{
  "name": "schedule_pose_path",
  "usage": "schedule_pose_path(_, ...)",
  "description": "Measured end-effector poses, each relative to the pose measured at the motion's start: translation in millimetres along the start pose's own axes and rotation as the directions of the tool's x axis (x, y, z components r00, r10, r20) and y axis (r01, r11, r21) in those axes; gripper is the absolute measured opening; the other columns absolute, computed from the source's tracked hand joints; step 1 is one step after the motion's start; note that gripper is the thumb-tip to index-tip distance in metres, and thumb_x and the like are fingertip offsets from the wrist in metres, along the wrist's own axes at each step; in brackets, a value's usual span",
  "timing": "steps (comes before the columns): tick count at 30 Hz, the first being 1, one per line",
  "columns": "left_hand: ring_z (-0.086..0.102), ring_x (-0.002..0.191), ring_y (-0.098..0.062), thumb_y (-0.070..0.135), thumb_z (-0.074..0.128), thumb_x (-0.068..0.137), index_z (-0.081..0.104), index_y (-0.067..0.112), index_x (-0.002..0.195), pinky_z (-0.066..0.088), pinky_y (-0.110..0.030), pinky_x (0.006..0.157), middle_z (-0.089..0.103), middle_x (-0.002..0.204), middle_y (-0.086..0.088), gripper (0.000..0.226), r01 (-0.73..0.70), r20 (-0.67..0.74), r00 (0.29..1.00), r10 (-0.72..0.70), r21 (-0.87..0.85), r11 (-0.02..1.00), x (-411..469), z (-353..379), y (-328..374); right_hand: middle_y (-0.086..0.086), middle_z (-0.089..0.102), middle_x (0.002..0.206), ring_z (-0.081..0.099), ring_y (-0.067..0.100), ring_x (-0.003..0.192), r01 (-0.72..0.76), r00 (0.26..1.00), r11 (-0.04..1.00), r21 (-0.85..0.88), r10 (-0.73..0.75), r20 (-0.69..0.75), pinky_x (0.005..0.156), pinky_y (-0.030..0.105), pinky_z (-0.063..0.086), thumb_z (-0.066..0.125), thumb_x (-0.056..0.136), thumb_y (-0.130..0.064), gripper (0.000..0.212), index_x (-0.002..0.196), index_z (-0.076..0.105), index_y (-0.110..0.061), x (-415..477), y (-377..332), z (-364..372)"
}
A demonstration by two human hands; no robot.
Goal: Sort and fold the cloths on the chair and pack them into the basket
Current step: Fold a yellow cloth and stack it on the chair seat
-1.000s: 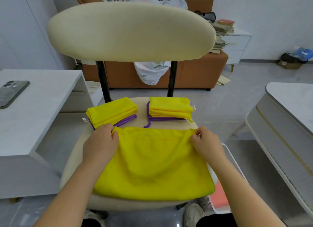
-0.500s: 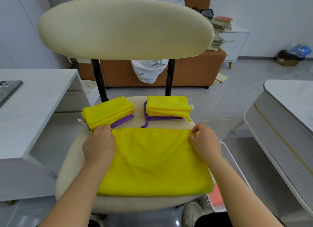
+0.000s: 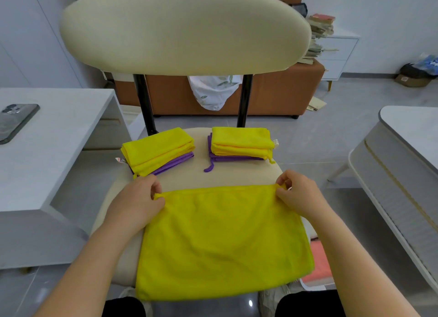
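Note:
A large yellow cloth (image 3: 220, 241) lies spread flat over the front of the cream chair seat (image 3: 180, 178). My left hand (image 3: 137, 198) pinches its far left corner and my right hand (image 3: 297, 193) pinches its far right corner. Behind them, at the back of the seat, sit two folded stacks: a left stack (image 3: 157, 149) and a right stack (image 3: 240, 142), each yellow on top with purple underneath. Part of a white basket (image 3: 316, 260) with something pink inside shows below the seat at the right.
The cream chair backrest (image 3: 184, 30) fills the upper middle. A white table (image 3: 54, 136) with a phone (image 3: 14, 121) stands at the left, a grey-white table (image 3: 407, 151) at the right. A brown sofa (image 3: 272, 96) and a white drawer unit (image 3: 339, 53) with books are beyond.
Both hands have pulled the far edge of the yellow cloth toward me, away from the folded stacks, and the cloth now lies flatter. The view tilted slightly.

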State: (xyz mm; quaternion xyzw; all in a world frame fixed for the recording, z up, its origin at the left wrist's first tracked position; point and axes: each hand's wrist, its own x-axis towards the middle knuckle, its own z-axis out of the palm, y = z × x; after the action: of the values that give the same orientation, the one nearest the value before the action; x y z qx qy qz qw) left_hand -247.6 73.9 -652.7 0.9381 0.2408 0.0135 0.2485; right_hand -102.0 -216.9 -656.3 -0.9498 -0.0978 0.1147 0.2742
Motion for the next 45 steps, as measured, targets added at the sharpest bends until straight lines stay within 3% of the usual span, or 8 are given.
schedule_pose_path(4, 0.049, 0.09, -0.013, 0.02, 0.066, 0.083, 0.049, 0.03, 0.076, 0.035, -0.027, 0.069, 0.049, 0.09, 0.009, 0.021, -0.149, -0.03, 0.988, 0.149, -0.007, 0.989, 4, 2, -3, -0.005, 0.053, 0.081, 0.051, 0.015, 0.078, 0.017, 1.0, 1.0, -0.015, -0.017, -0.011, 0.059, 0.026, 0.038, 0.061, 0.087, -0.025, 0.006, 0.087, 0.055, -0.023, 0, 0, 0)
schedule_pose_path(7, 0.049, 0.095, -0.009, 0.027, 0.069, 0.083, 0.05, 0.032, 0.087, 0.038, -0.026, 0.075, 0.051, 0.096, 0.012, 0.02, -0.171, 0.027, 0.985, 0.172, -0.048, 0.984, 7, 2, -10, -0.006, 0.053, 0.079, 0.049, 0.015, 0.077, 0.022, 0.999, 1.0, -0.01, -0.022, -0.036, 0.056, 0.019, 0.034, 0.058, 0.09, -0.019, 0.008, 0.084, 0.054, -0.021, 1, 2, 0)
schedule_pose_path(9, 0.048, 0.094, -0.009, 0.028, 0.07, 0.082, 0.05, 0.034, 0.082, 0.039, -0.026, 0.08, 0.049, 0.096, 0.011, 0.021, -0.181, 0.07, 0.98, 0.184, -0.042, 0.982, 9, 1, -12, -0.007, 0.052, 0.076, 0.048, 0.012, 0.072, 0.012, 0.999, 1.0, 0.001, -0.012, -0.044, 0.055, 0.018, 0.033, 0.056, 0.09, -0.016, 0.013, 0.079, 0.052, -0.022, 3, 3, -1)
schedule_pose_path(16, 0.047, 0.077, -0.007, 0.027, 0.067, 0.085, 0.053, 0.027, 0.075, 0.035, -0.023, 0.06, 0.054, 0.082, 0.008, 0.017, -0.183, 0.082, 0.979, 0.184, -0.017, 0.983, 9, 1, -9, -0.006, 0.056, 0.075, 0.048, 0.008, 0.07, -0.026, 0.998, 0.995, 0.094, 0.03, -0.048, 0.054, 0.02, 0.035, 0.059, 0.087, -0.013, 0.011, 0.077, 0.057, -0.018, 3, 6, -4)
schedule_pose_path(28, 0.043, 0.064, -0.01, 0.015, 0.066, 0.083, 0.051, 0.018, 0.073, 0.034, -0.025, 0.056, 0.053, 0.072, 0.002, 0.018, -0.188, 0.148, 0.97, 0.195, -0.058, 0.98, 8, -5, 0, -0.003, 0.059, 0.073, 0.052, 0.011, 0.067, 0.048, 0.998, 0.976, 0.214, -0.038, -0.048, 0.058, 0.022, 0.041, 0.063, 0.083, -0.008, 0.014, 0.072, 0.06, -0.016, 0, 5, -7)
schedule_pose_path(35, 0.054, 0.082, -0.018, 0.015, 0.066, 0.077, 0.045, 0.022, 0.066, 0.046, -0.037, 0.074, 0.058, 0.083, -0.003, 0.024, -0.266, 0.215, 0.933, 0.29, -0.134, 0.955, 5, -7, 5, -0.003, 0.059, 0.073, 0.05, 0.008, 0.065, 0.043, 0.998, 0.974, 0.222, -0.033, -0.047, 0.057, 0.021, 0.04, 0.063, 0.084, -0.009, 0.014, 0.073, 0.06, -0.017, 1, 7, -6)
schedule_pose_path(40, 0.045, 0.066, -0.005, 0.012, 0.069, 0.081, 0.05, 0.021, 0.069, 0.034, -0.018, 0.057, 0.052, 0.073, 0.006, 0.024, -0.257, 0.114, 0.954, 0.276, -0.157, 0.954, 4, -6, 6, -0.003, 0.059, 0.074, 0.051, 0.009, 0.067, 0.034, 0.998, 0.975, 0.22, -0.022, -0.059, 0.057, 0.021, 0.041, 0.063, 0.084, -0.008, 0.015, 0.072, 0.059, -0.017, 1, 7, -4)
schedule_pose_path(45, 0.046, 0.063, -0.013, 0.017, 0.072, 0.081, 0.057, 0.014, 0.072, 0.034, -0.027, 0.055, 0.054, 0.068, -0.001, 0.018, -0.141, 0.027, 0.989, 0.148, -0.189, 0.972, 8, -14, -7, -0.001, 0.057, 0.07, 0.049, 0.011, 0.064, -0.027, 0.997, 0.971, 0.239, 0.043, -0.061, 0.055, 0.023, 0.039, 0.062, 0.083, -0.008, 0.014, 0.072, 0.06, -0.015, 4, 11, -5)
